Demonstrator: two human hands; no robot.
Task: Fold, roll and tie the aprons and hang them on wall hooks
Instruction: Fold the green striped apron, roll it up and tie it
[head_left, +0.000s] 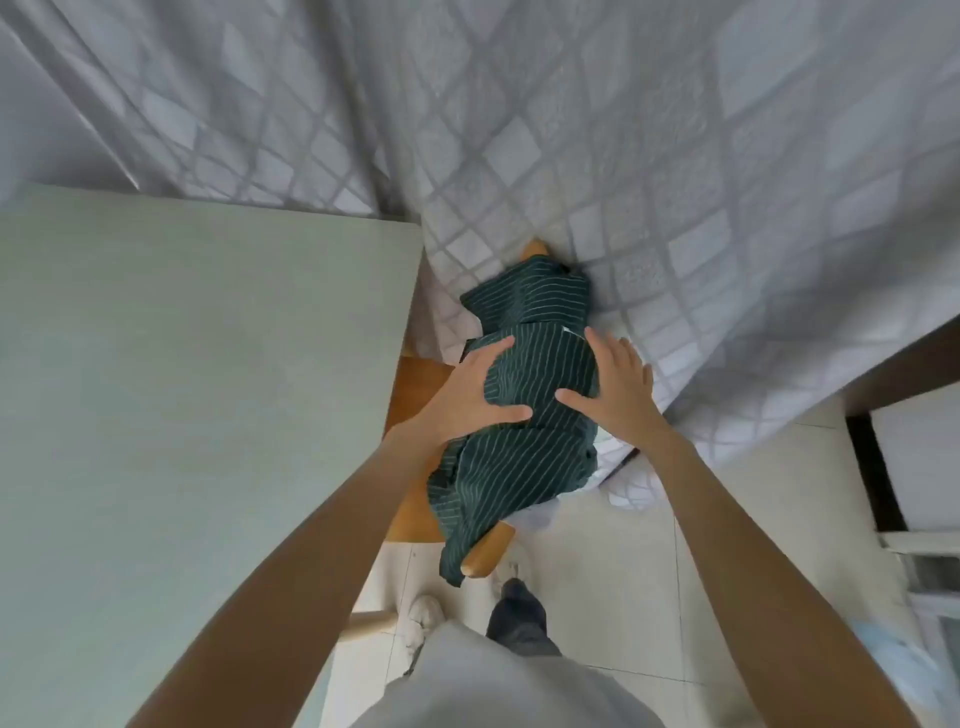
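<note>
A dark green apron (524, 457) with thin pale stripes lies bunched and draped over the back of a wooden chair (415, 395). My left hand (475, 397) lies on the apron's left side with fingers spread, thumb pointing right across the cloth. My right hand (615, 382) touches the apron's right side, fingers straight and spread, thumb pointing left. Neither hand has cloth gathered in its fingers. The apron's lower end hangs down past a chair post (488, 553).
A pale green table (208, 389) fills the left. A grey diamond-patterned curtain (623, 156) hangs behind the chair and reaches the tiled floor (613, 571). A dark-framed piece of furniture (872, 467) stands at the right. My white shoe (423, 616) is below.
</note>
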